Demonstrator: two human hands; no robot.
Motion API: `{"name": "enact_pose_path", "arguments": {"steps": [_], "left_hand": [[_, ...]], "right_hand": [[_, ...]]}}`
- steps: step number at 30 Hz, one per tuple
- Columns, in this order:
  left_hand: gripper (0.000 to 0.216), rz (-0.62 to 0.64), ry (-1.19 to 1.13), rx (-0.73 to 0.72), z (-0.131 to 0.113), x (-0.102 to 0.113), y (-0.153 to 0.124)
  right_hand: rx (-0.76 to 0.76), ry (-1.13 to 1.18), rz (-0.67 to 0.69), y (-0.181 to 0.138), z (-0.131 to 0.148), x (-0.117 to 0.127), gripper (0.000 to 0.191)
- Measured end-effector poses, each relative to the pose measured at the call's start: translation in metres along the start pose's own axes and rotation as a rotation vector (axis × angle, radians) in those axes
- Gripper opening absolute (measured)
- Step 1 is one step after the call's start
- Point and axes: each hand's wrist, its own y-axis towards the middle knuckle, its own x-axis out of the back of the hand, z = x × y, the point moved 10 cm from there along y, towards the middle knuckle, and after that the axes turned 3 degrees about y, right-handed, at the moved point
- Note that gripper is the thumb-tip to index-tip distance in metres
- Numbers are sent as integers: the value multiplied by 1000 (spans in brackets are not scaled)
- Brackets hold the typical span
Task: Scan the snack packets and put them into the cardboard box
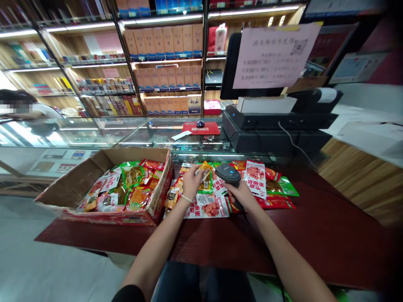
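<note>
The right hand [243, 193] is closed around the grip of a dark barcode scanner [227, 173], its head positioned just beside the left hand [190, 183]. The left hand, fingers partly curled, grasps a yellow packet [206, 170] above the spread of snack packets [208, 208] on the table [315, 239]. An open cardboard box [103, 217] containing similar packets stands to the left.

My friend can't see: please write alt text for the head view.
A person's right hand holds a scanner, the left hand a yellow packet. Colorful packets lie on a dark-red counter beside an open carton of more.
</note>
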Motion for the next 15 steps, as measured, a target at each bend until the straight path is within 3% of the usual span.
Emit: {"name": "enact_pose_path", "arguments": {"steps": [4,7,10,15], "left_hand": [[22,32,124,-233,-74,33,-5],[24,21,235,-344,-108,74,-11],[25,-40,367,-332,-109,127,-11],[34,-119,678,-221,-58,206,-4]], "right_hand": [[69,73,-28,1,21,-3,43],[88,72,-1,1,34,-14,38],[117,60,27,0,45,-29,36],[123,6,78,0,52,-60,35]]}}
